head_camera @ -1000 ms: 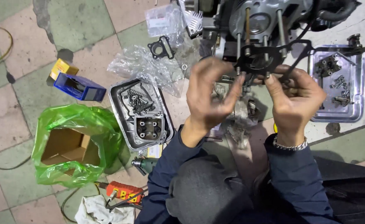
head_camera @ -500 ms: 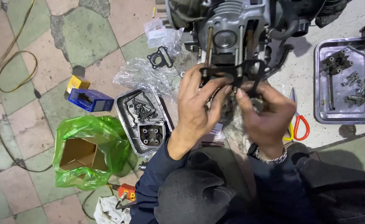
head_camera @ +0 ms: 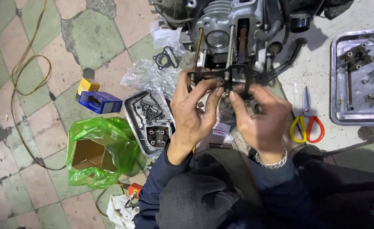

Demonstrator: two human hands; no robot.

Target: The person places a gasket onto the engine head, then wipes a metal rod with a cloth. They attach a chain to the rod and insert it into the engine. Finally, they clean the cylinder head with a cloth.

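Gasket (head_camera: 221, 75) pinched between both hands' grip

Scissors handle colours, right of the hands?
One yellow loop, one red, on the scissors; clearest in the head view.

Light is even and fairly bright, falling from above — shadows are short and soft. The red-and-yellow-handled scissors (head_camera: 307, 123) cast a faint shadow on the pale floor, and a darker patch lies beside the far engine. The shallow steel tray (head_camera: 336, 80) at the right shows mild glare along its rim; the crumpled clear plastic bag (head_camera: 146, 76) glints too. Focus is sharp mid-frame — the near dark clothing is softer and murky. Tile lines bend slightly at the left edge.
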